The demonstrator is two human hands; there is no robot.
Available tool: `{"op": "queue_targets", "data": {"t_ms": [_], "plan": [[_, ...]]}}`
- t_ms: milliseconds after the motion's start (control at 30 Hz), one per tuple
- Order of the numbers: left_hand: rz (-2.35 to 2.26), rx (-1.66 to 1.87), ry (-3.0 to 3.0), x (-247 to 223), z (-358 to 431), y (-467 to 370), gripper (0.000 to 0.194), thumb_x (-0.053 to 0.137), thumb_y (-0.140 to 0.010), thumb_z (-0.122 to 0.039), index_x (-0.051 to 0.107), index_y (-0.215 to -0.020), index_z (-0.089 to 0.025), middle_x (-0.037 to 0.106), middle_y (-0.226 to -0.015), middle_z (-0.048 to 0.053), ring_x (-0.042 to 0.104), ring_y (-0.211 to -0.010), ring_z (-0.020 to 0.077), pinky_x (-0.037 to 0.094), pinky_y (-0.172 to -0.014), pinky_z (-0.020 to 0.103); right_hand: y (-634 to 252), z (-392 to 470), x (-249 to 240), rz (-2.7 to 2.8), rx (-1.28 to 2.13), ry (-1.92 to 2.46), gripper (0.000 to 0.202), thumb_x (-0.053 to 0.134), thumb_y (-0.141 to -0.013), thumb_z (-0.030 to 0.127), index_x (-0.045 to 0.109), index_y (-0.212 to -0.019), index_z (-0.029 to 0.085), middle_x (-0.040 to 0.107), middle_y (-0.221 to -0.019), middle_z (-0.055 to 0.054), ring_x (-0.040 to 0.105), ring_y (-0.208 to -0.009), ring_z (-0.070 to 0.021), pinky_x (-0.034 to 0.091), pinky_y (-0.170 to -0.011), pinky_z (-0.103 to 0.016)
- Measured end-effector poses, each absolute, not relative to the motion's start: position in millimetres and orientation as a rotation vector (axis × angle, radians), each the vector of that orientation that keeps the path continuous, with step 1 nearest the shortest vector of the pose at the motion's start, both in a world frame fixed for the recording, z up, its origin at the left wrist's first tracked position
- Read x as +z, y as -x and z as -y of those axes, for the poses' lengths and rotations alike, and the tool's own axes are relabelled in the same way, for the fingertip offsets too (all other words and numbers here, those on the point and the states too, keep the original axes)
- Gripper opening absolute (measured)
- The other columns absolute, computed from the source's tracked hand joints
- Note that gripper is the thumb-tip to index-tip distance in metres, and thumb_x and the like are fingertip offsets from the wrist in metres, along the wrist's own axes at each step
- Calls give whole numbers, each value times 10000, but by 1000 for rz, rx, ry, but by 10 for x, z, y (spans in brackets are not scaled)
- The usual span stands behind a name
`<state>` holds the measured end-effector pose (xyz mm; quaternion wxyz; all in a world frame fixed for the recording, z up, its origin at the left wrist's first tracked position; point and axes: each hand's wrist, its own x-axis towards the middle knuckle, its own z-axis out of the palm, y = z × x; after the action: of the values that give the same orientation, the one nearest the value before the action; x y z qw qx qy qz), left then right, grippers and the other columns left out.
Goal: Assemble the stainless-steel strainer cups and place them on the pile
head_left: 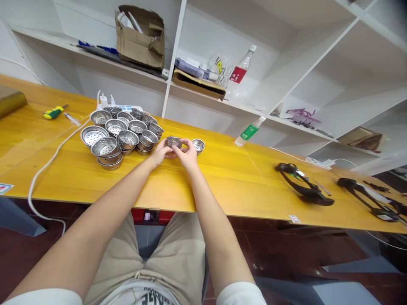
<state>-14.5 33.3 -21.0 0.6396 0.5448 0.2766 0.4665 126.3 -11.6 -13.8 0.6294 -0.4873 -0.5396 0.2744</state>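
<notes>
Between my hands is a small metal strainer cup (174,142) with a perforated body. My left hand (161,153) grips its left side with bent fingers. On its other side, the thumb and fingers of my right hand (186,153) are closed on the rim. Just past my right hand stands another perforated strainer cup (198,145), partly hidden by that hand. To the left of my hands, several more strainer cups (127,139) are stacked and crowded together on the yellow wooden table (222,178).
A green-labelled bottle (249,133) stands at the table's back. Black headgear (305,186) lies to the right. A white cable (47,163) runs down the left side near a yellow-green screwdriver (54,112). White shelves (203,38) rise behind, holding a torn cardboard box (140,42).
</notes>
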Motion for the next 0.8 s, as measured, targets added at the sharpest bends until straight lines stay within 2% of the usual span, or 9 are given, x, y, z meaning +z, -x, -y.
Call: {"op": "queue_targets", "data": {"t_ms": [267, 533, 633, 733, 800], "plan": [[-619, 1029, -1226, -242, -378, 144, 540, 675, -653, -342, 600, -1174, -219, 765, -1119, 74, 755, -772, 221, 612, -713, 373, -1260, 121, -130, 1226, 659, 1125, 560, 851, -697, 526, 572, -1079, 227, 646, -1302, -96, 663, -645, -103, 605, -572, -266], [-622, 1024, -1211, -235, -376, 137, 548, 700, -645, -358, 604, -1166, -216, 773, -1036, 62, 743, -712, 200, 587, -661, 328, -1264, 129, -129, 1207, 656, 1131, 521, 839, -703, 473, 583, -1082, 223, 660, -1303, -107, 658, -606, -101, 589, -549, -267], [-630, 1022, -1231, -237, -368, 142, 529, 716, -677, -396, 599, -1160, -217, 759, -1065, 74, 749, -756, 217, 604, -695, 361, -1271, 121, -141, 1210, 643, 1133, 506, 829, -703, 458, 590, -1083, 224, 667, -1297, -98, 655, -622, -106, 584, -549, -265], [-651, 1054, -1269, -238, -347, 144, 568, 738, -706, -415, 587, -1220, -229, 723, -1190, 100, 753, -928, 269, 629, -759, 417, -1288, 110, -169, 1251, 628, 1186, 471, 807, -705, 433, 587, -1068, 228, 682, -1258, -72, 661, -680, -126, 587, -579, -273], [-659, 1095, -1310, -238, -330, 141, 642, 766, -686, -377, 568, -1284, -250, 681, -1298, 106, 730, -1055, 298, 640, -796, 433, -1304, 106, -189, 1304, 577, 1224, 404, 789, -708, 391, 576, -1011, 230, 688, -1255, -60, 674, -733, -135, 601, -659, -289]]}}
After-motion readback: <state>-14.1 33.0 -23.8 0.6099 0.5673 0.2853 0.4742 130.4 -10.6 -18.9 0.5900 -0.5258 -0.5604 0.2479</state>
